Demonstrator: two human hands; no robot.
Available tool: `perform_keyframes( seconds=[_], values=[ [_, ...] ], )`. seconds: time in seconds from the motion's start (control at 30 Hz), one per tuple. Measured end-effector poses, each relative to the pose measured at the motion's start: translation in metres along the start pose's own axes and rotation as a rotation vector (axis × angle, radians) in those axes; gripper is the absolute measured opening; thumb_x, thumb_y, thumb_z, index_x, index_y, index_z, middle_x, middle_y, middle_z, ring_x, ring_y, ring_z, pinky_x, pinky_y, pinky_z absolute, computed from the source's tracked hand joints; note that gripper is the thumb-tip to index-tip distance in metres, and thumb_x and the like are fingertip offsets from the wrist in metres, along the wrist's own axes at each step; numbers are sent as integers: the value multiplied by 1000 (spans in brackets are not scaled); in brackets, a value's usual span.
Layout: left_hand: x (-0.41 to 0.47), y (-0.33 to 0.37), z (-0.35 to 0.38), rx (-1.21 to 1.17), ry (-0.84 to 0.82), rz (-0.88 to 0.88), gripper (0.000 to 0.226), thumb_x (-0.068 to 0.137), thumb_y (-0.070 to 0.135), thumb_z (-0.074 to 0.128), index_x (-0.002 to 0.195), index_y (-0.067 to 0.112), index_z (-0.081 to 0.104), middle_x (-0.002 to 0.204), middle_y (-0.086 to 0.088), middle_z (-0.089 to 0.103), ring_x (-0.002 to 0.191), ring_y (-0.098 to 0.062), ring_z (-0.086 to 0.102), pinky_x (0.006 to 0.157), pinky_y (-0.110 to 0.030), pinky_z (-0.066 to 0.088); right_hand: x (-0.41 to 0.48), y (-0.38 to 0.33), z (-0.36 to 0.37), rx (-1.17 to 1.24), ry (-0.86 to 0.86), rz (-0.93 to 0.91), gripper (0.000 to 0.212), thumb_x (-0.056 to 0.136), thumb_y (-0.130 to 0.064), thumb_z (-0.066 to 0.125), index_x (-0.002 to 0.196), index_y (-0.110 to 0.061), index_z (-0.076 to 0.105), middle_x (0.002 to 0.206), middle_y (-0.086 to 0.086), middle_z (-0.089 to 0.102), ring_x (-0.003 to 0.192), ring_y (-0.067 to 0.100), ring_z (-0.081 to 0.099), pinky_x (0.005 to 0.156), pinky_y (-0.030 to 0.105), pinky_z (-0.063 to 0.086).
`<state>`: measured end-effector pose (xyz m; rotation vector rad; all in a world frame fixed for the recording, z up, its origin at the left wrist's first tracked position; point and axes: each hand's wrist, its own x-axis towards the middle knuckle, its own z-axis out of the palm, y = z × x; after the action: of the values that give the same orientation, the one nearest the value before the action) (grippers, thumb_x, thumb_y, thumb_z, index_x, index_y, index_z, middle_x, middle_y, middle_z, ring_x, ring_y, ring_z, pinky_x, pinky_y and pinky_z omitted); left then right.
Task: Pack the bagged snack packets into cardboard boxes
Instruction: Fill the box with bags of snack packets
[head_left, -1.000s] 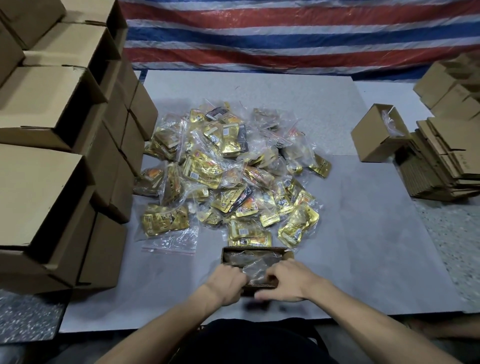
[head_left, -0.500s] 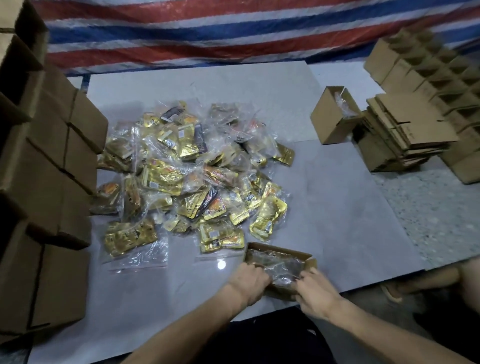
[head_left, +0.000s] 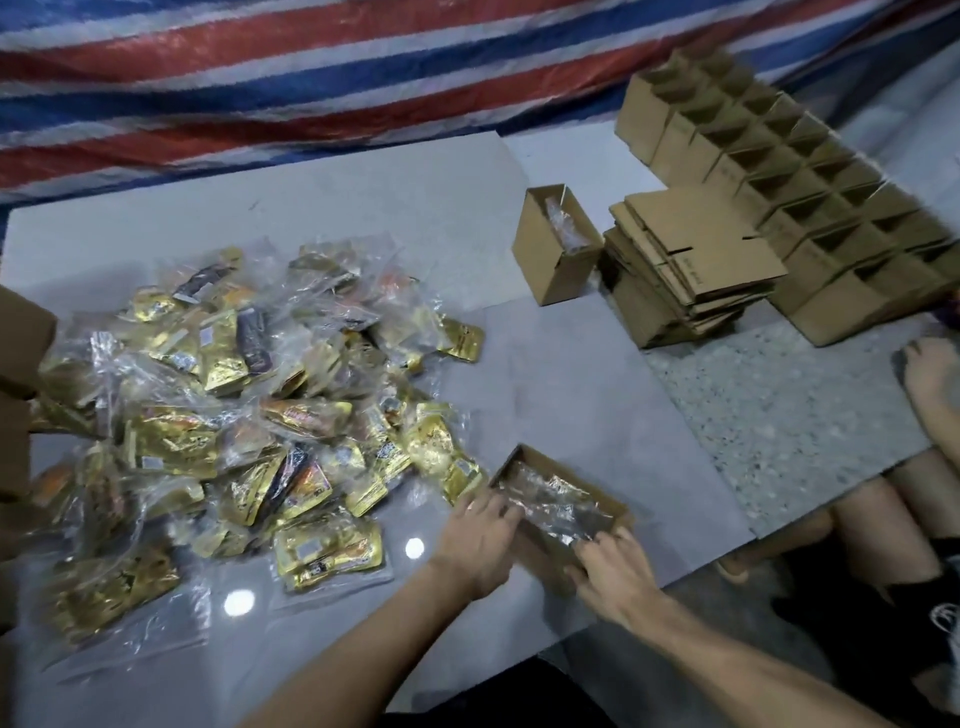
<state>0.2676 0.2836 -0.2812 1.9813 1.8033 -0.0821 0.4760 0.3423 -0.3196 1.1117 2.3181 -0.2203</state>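
A small open cardboard box (head_left: 540, 458) lies on the grey board in front of me. A clear bagged snack packet (head_left: 550, 496) fills its inside. My left hand (head_left: 478, 540) grips the box's left end, fingers curled over the rim. My right hand (head_left: 615, 569) holds the near right end, fingertips over the bag and thumb on the outer wall. A big pile of gold bagged snack packets (head_left: 249, 415) spreads to the left of the box.
Another open box (head_left: 545, 260) with a bag inside stands at the back right beside a stack of flat cardboard blanks (head_left: 696, 249). Rows of assembled empty boxes (head_left: 831, 208) sit behind. Stacked boxes (head_left: 21, 338) line the left edge. A person's foot (head_left: 930, 384) is at the right.
My head has turned to the right, so the box stacks there show more. Both hands stayed on the box, which has shifted right and turned at an angle.
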Motion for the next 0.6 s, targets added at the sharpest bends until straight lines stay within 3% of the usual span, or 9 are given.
perform_keyframes(
  seconds=[0.07, 0.17, 0.27, 0.6],
  values=[
    [14, 1, -8, -48, 12, -12, 56, 95, 22, 47, 149, 17, 31, 158, -4, 27, 148, -23, 18, 123, -41, 5, 11, 16, -4, 32, 23, 50, 37, 97, -44, 44, 112, -19, 65, 110, 7, 68, 108, 24, 59, 99, 36, 29],
    [38, 2, -16, -94, 57, -55, 59, 95, 22, 47, 151, 20, 28, 161, -1, 22, 148, -20, 18, 120, -34, 6, 34, 35, -14, 123, 41, 124, 33, 96, -42, 47, 109, -18, 65, 110, 8, 67, 111, 23, 58, 100, 36, 28],
    [65, 3, -21, -114, 34, -109, 61, 96, 24, 48, 153, 21, 25, 160, -1, 25, 147, -20, 22, 120, -37, 11, 64, 47, -33, 224, 105, 203, 29, 94, -38, 49, 101, -18, 67, 104, 7, 70, 107, 25, 62, 99, 37, 31],
    [174, 1, -59, -204, 65, -154, 53, 96, 24, 49, 148, 22, 37, 152, -2, 38, 141, -22, 33, 114, -36, 22, 177, 84, -101, 383, 216, 383, 23, 90, -29, 55, 106, -16, 66, 111, 10, 70, 109, 28, 63, 102, 37, 36]
  ],
)
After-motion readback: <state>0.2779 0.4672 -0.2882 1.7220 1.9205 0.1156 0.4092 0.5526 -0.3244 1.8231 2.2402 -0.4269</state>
